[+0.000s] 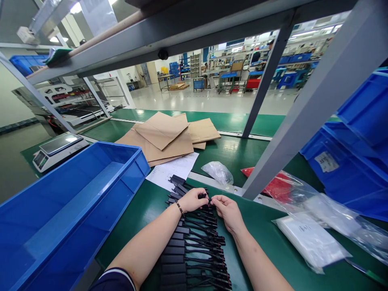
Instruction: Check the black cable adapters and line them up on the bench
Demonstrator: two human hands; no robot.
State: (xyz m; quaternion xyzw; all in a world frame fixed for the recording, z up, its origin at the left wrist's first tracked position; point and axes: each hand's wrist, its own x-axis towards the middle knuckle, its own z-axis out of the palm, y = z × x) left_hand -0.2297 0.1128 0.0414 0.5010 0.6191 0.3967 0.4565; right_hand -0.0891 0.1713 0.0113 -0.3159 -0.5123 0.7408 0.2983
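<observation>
A row of several black cable adapters (194, 246) lies on the green bench (260, 226) between my forearms. My left hand (192, 199), with a bead bracelet at the wrist, is closed in a pinch on a small black adapter piece (209, 199) at the top of the row. My right hand (228, 210) meets it from the right, fingers also pinched on the same piece. Both hands touch over the row.
A large blue bin (66, 202) stands at the left, a weighing scale (57, 149) behind it. Brown cardboard sheets (169, 137) and a white paper (174, 169) lie further back. Clear plastic bags (312, 238), a red bag (275, 186) and blue bins (354, 161) are at the right. A grey frame post (303, 117) slants overhead.
</observation>
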